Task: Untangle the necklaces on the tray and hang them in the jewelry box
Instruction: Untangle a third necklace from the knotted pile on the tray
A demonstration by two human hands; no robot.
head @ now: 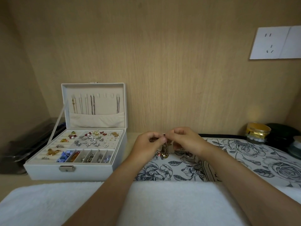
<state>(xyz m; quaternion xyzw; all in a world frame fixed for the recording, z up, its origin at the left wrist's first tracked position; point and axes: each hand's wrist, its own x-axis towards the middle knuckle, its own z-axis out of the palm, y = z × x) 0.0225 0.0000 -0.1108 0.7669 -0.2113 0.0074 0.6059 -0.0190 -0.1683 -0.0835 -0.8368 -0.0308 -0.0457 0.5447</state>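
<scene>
Your left hand (147, 141) and right hand (187, 139) are both pinching the tangled necklaces (165, 149), which are dangling just beneath them over the far left corner of the tray (244, 160).

A tangled clump of gold-toned necklaces (165, 150) hangs over the floral-printed tray (236, 160), left of which the white jewelry box (91, 170) stands open, several chains (92, 104) hanging in its upright lid.

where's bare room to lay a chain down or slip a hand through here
Free: the white towel in front of the jewelry box, and the floral tray between the forearms. Crowded: the tangle of necklaces under the left hand and right hand, the box's filled compartments, and the gold jar corner at the tray's far right.
</scene>
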